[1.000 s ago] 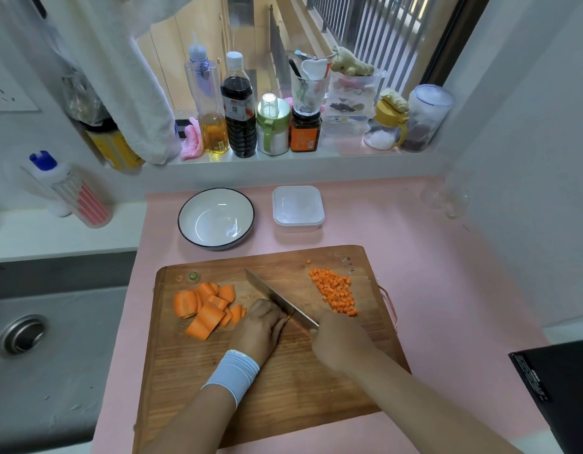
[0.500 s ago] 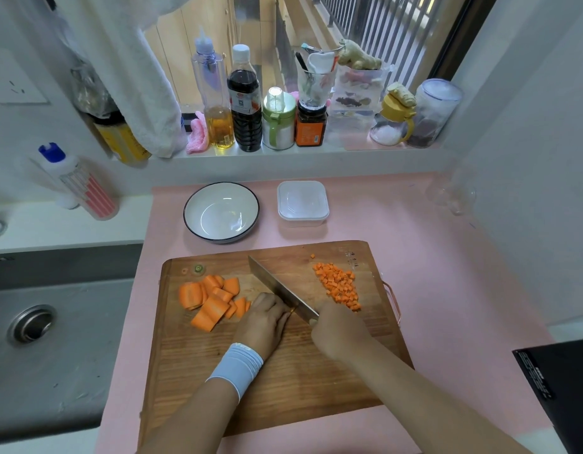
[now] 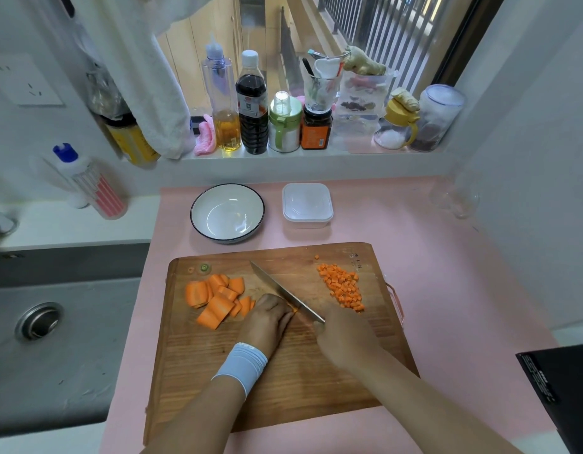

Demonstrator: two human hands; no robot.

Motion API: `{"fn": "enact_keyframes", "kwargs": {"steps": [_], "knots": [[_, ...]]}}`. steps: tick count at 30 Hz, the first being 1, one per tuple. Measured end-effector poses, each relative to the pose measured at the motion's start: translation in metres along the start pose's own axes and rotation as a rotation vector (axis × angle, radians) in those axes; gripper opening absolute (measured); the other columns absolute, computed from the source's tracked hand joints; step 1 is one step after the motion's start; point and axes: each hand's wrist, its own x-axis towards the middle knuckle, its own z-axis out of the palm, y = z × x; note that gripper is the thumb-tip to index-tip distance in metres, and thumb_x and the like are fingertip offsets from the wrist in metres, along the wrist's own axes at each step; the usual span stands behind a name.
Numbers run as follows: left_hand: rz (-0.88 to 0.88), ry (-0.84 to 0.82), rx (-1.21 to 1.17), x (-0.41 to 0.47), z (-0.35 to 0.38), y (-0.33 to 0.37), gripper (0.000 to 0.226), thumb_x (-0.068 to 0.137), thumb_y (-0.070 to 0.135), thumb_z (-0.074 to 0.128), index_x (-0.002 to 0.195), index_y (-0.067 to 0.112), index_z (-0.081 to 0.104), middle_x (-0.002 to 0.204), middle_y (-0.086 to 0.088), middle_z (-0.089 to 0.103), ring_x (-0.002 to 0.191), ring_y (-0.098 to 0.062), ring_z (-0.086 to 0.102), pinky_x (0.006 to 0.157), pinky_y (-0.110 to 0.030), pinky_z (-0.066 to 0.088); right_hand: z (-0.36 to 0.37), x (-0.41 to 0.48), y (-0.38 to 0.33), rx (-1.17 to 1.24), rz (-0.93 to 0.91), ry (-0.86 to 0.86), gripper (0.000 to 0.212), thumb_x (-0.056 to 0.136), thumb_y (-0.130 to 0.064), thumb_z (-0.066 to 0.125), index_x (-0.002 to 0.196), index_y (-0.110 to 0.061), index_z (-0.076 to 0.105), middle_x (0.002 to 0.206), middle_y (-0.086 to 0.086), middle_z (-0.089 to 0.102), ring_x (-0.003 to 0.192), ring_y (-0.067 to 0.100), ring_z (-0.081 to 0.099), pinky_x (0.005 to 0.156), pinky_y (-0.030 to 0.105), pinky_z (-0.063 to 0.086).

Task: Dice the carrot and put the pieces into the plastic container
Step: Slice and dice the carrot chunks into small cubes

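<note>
A wooden cutting board [image 3: 283, 381] lies on the pink counter. Thick orange carrot slabs [image 3: 214, 298] are heaped at its left. A pile of small carrot dice [image 3: 342, 286] sits at its right. My left hand [image 3: 267, 319], with a pale blue wristband, curls its fingers down over a carrot piece that is almost hidden under them. My right hand [image 3: 344, 335] grips the handle of a knife [image 3: 283, 291], whose blade runs diagonally against my left knuckles. The square plastic container [image 3: 307, 204] stands empty behind the board.
A white bowl [image 3: 227, 212] with a dark rim stands left of the container. Bottles and jars [image 3: 251, 103] line the window sill. A grey sink [image 3: 41, 319] lies to the left, a black box [image 3: 565, 388] at the right edge, a clear glass [image 3: 457, 196] by the right wall.
The hands and knife stay in the same spot on the board, with the blade kept against my left knuckles. The camera view has shifted slightly.
</note>
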Motion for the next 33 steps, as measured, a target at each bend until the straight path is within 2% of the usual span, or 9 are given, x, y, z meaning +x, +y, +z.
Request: {"fn": "enact_keyframes", "kwargs": {"steps": [3, 9, 13, 16, 18, 24, 29, 33], "knots": [[0.0, -0.001, -0.013, -0.001, 0.002, -0.002, 0.005, 0.081, 0.01, 0.076, 0.08, 0.011, 0.072, 0.081, 0.0, 0.063, 0.086, -0.012, 0.052, 0.08, -0.018, 0.043, -0.001, -0.003, 0.002, -0.036, -0.013, -0.009, 0.009, 0.099, -0.026, 0.051, 0.103, -0.02, 0.057, 0.088, -0.004, 0.06, 0.081, 0.019, 0.061, 0.074, 0.039, 0.055], [-0.004, -0.003, -0.018, -0.001, 0.003, -0.004, 0.004, 0.082, 0.013, 0.075, 0.081, 0.011, 0.072, 0.081, 0.001, 0.063, 0.086, -0.011, 0.052, 0.08, -0.015, 0.042, -0.002, -0.002, 0.003, -0.083, 0.016, -0.052, 0.006, 0.099, -0.023, 0.05, 0.1, -0.018, 0.054, 0.085, -0.003, 0.056, 0.08, 0.022, 0.06, 0.062, 0.033, 0.043], [0.003, 0.006, -0.037, -0.001, 0.003, -0.005, 0.021, 0.092, 0.025, 0.06, 0.081, 0.011, 0.071, 0.084, 0.0, 0.064, 0.088, -0.013, 0.053, 0.082, -0.017, 0.043, 0.0, 0.003, 0.002, -0.025, 0.055, -0.091, 0.005, 0.098, -0.024, 0.051, 0.097, -0.019, 0.053, 0.085, -0.002, 0.057, 0.078, 0.02, 0.059, 0.06, 0.033, 0.045], [0.006, 0.011, -0.048, -0.002, 0.004, -0.006, 0.022, 0.092, 0.026, 0.058, 0.082, 0.012, 0.072, 0.086, 0.001, 0.064, 0.09, -0.012, 0.054, 0.083, -0.017, 0.043, 0.002, 0.008, 0.001, 0.025, 0.091, -0.107, 0.005, 0.098, -0.023, 0.052, 0.099, -0.018, 0.055, 0.087, -0.001, 0.058, 0.076, 0.017, 0.059, 0.06, 0.031, 0.046], [0.006, 0.014, -0.046, -0.002, 0.004, -0.005, 0.023, 0.092, 0.026, 0.058, 0.082, 0.012, 0.072, 0.086, 0.001, 0.064, 0.09, -0.012, 0.054, 0.084, -0.016, 0.042, 0.003, 0.011, 0.001, 0.035, 0.102, -0.108, 0.005, 0.098, -0.023, 0.052, 0.097, -0.019, 0.054, 0.085, -0.002, 0.057, 0.075, 0.016, 0.058, 0.056, 0.029, 0.042], [0.019, 0.003, -0.049, -0.003, 0.001, -0.004, 0.022, 0.093, 0.024, 0.056, 0.084, 0.011, 0.072, 0.088, 0.001, 0.062, 0.092, -0.014, 0.055, 0.084, -0.019, 0.044, 0.001, 0.014, -0.002, 0.028, 0.133, -0.119, 0.015, 0.1, -0.026, 0.051, 0.086, -0.021, 0.051, 0.08, -0.002, 0.056, 0.07, 0.015, 0.055, 0.051, 0.027, 0.035], [-0.007, 0.007, -0.019, -0.002, 0.003, -0.004, 0.006, 0.086, 0.013, 0.07, 0.08, 0.011, 0.069, 0.084, 0.0, 0.061, 0.089, -0.015, 0.054, 0.08, -0.024, 0.046, -0.001, 0.011, -0.003, 0.035, 0.135, -0.121, 0.013, 0.101, -0.029, 0.05, 0.092, -0.021, 0.052, 0.083, -0.002, 0.057, 0.08, 0.019, 0.061, 0.061, 0.031, 0.044], [0.012, 0.005, -0.005, -0.002, -0.001, -0.004, 0.006, 0.08, 0.009, 0.077, 0.079, 0.011, 0.071, 0.084, 0.0, 0.063, 0.089, -0.014, 0.055, 0.08, -0.022, 0.046, -0.004, 0.008, -0.003, 0.043, 0.107, -0.095, 0.016, 0.103, -0.034, 0.05, 0.094, -0.021, 0.053, 0.085, -0.002, 0.059, 0.077, 0.017, 0.06, 0.06, 0.029, 0.042]]}}
